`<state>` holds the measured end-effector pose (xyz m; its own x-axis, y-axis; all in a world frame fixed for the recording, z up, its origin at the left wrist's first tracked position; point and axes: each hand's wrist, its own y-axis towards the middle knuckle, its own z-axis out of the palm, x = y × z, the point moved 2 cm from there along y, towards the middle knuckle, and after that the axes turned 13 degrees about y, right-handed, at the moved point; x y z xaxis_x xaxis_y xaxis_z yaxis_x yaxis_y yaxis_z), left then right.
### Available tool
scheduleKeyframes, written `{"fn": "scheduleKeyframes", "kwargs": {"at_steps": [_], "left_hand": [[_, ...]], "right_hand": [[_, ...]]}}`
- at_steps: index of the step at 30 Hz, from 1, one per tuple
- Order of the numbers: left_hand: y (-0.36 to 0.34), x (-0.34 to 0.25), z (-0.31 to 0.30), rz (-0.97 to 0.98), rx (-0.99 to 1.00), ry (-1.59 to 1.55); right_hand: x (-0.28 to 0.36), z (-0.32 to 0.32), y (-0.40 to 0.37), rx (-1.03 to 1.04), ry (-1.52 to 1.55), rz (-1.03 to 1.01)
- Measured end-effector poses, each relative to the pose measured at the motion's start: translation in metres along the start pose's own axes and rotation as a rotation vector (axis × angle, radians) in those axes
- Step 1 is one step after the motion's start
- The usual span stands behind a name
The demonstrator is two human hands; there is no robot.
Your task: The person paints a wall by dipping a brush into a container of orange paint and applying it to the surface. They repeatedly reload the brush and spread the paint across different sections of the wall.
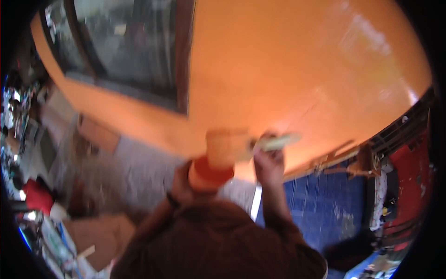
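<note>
— Where is the brush?

— The right hand (268, 166) is pinching the brush (278, 142) by its handle, fingers closed round it. Its pale head is lying against the orange wall (316, 69), just right of the pot (218, 160).

— And the pot?

— The left hand (182, 181) is wrapping it from the near left, upright, touching the wall. Judging by this blurred view, holding it level beside the brush and stroking lightly, well clear of the window frame (182, 56) far left, is serving best.
</note>
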<state>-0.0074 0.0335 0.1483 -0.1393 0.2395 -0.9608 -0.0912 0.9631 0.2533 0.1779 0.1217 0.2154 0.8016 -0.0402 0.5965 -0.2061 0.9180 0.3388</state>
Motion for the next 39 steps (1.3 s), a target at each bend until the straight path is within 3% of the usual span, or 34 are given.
{"fn": "scheduleKeyframes", "kwargs": {"at_steps": [1,3,16,19,24,28,31,39], "left_hand": [[0.000,0.000,0.000,0.024,0.003,0.191],[0.002,-0.020,0.005,0.019,-0.028,0.263],[-0.007,-0.006,0.001,0.091,-0.003,0.178],[-0.004,-0.005,-0.011,0.121,0.006,0.199],[-0.007,-0.007,-0.039,0.092,-0.028,0.157],[-0.011,-0.008,-0.068,0.069,-0.031,0.186],[-0.011,-0.004,-0.084,0.051,-0.043,0.173],[-0.014,0.015,-0.112,0.041,0.006,0.253]], "right_hand": [[0.004,-0.003,0.000,0.020,0.017,0.037],[0.009,0.001,-0.006,0.031,0.028,0.080],[0.012,0.015,-0.019,-0.095,0.013,0.069],[0.002,0.018,-0.016,-0.188,0.039,0.141],[-0.023,0.033,-0.011,-0.151,0.132,0.249],[-0.045,0.042,-0.006,-0.082,0.069,0.220],[-0.056,0.049,0.002,0.087,-0.052,0.082],[-0.076,0.077,0.005,-0.018,-0.417,0.000]]}}
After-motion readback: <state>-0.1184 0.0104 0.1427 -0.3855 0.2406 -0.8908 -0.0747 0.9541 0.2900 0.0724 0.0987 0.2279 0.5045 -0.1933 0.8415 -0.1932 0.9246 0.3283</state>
